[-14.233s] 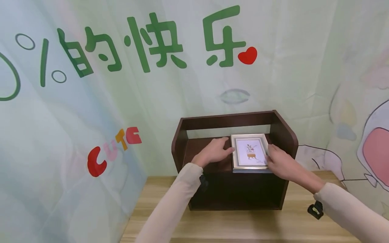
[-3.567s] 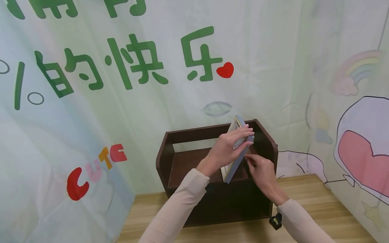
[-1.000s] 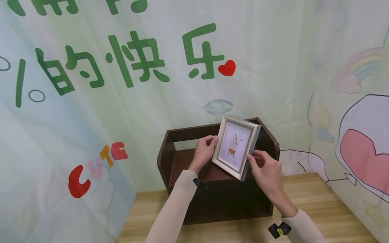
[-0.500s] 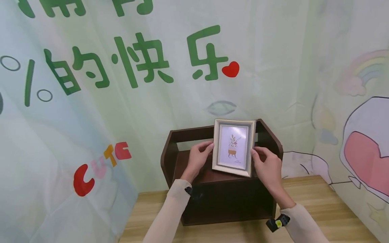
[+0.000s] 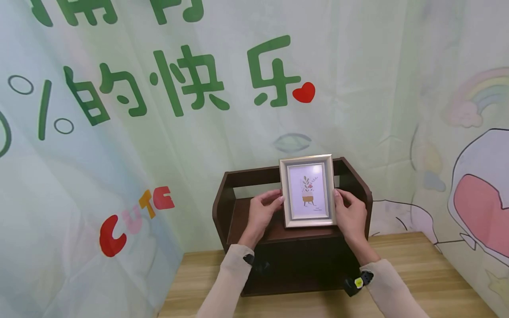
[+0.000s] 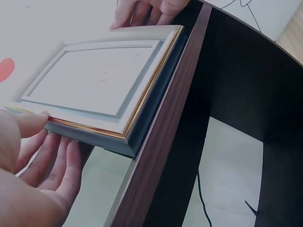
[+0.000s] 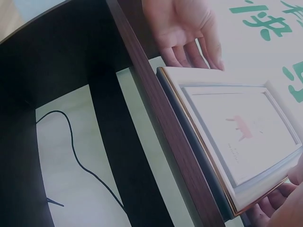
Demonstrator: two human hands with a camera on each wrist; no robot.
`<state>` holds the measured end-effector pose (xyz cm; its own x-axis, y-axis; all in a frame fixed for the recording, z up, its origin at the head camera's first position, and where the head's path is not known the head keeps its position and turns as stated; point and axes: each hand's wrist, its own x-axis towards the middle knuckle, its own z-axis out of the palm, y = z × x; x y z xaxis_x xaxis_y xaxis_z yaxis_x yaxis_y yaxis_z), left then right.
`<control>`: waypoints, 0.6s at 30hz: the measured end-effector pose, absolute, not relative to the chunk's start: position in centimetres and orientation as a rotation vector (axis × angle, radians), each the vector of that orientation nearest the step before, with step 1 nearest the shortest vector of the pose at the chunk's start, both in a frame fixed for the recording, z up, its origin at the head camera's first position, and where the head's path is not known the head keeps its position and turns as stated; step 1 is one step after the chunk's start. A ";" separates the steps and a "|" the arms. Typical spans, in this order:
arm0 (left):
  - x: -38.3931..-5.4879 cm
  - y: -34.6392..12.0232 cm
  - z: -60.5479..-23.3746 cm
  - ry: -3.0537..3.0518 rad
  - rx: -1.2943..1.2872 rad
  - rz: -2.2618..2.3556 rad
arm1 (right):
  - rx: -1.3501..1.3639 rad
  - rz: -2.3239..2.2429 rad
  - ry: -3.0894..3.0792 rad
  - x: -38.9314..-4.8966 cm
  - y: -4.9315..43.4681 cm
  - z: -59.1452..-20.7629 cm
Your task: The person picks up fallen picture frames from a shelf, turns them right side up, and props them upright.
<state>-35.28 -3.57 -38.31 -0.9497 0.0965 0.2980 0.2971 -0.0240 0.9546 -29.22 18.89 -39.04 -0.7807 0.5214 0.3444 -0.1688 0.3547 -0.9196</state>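
Note:
A picture frame (image 5: 283, 212) with a pale silver-gold border shows a potted-plant print. It stands upright, facing me, with its lower edge close over the front part of the upper shelf board (image 5: 246, 223) of a dark brown desktop shelf. My left hand (image 5: 260, 216) pinches its left side between thumb and fingers. On the opposite side my right hand (image 5: 351, 216) pinches the other edge. The left wrist view shows the left thumb on the front border and the fingers (image 6: 71, 161) behind. The frame's back is hidden in the head view.
The brown shelf's raised side panel (image 5: 355, 185) and slotted back rail (image 5: 254, 176) surround the board. Below is a dark lower compartment (image 5: 298, 265). The shelf stands on a wood-grain table (image 5: 401, 265) against a printed curtain (image 5: 358, 110). A thin black cable (image 7: 71, 137) shows behind it.
The frame lay flat, then was held edge-on with my right hand behind it. Over the last second it has turned from a slant to upright and face-on, both hands still gripping its sides.

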 end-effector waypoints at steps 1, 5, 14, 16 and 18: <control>-35.2 -3.5 -38.4 -2.080 -0.427 -2.109 | -0.303 1.470 -2.012 -29.2 18.9 -39.1; -35.0 -3.4 -38.4 -2.075 -0.426 -2.114 | -0.298 1.466 -2.003 -29.3 18.8 -39.1; -35.0 -3.4 -38.5 -2.088 -0.426 -2.037 | -0.250 1.451 -2.054 -28.8 18.8 -39.2; -34.8 -3.6 -38.4 -2.112 -0.428 -1.950 | -0.217 1.433 -2.089 -28.2 18.9 -39.0; -34.4 -4.1 -38.1 -2.145 -0.436 -1.833 | -0.169 1.404 -2.116 -27.4 19.0 -38.7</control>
<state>-34.36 -4.06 -38.07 -0.9135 0.0430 0.4045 0.4062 0.1470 0.9019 -27.41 18.98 -38.70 -0.8190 0.4112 0.4002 -0.2088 0.4361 -0.8754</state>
